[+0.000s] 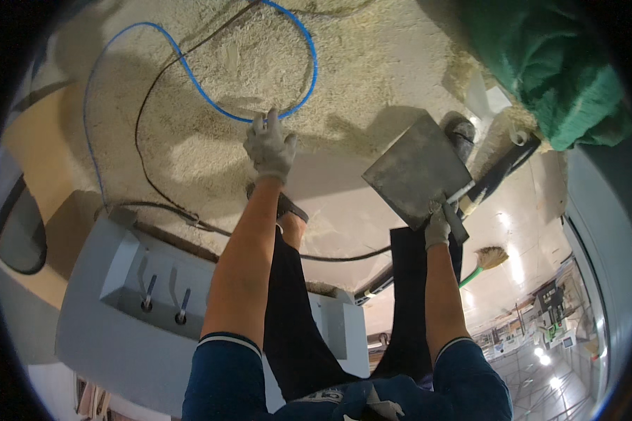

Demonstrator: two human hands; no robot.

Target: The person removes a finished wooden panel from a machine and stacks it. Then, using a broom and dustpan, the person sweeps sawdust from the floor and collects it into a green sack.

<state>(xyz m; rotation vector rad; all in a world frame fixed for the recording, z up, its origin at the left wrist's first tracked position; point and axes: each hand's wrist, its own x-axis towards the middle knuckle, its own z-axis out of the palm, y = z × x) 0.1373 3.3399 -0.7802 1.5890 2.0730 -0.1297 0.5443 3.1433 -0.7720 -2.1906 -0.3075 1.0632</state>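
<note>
My left hand point(269, 149), in a light glove, reaches out over ground covered in pale shavings. Its fingers are apart and slightly bent, with the tips over a blue hose point(205, 93); whether they touch it I cannot tell. My right hand point(438, 228), gloved too, is closed at the near corner of a flat, dark grey square plate point(420, 168). The plate is tilted, and its grip is partly hidden by my fingers. Close by that hand show a pale rod end point(461, 191) and a dark strip.
A grey machine base point(98, 316) with two upright bolts stands at the lower left. A dark cable point(142, 133) crosses the shavings point(358, 77). Green cloth point(541, 63) bulges at the upper right. A green-handled broom point(491, 257) lies right of my leg, near black tubing point(502, 168).
</note>
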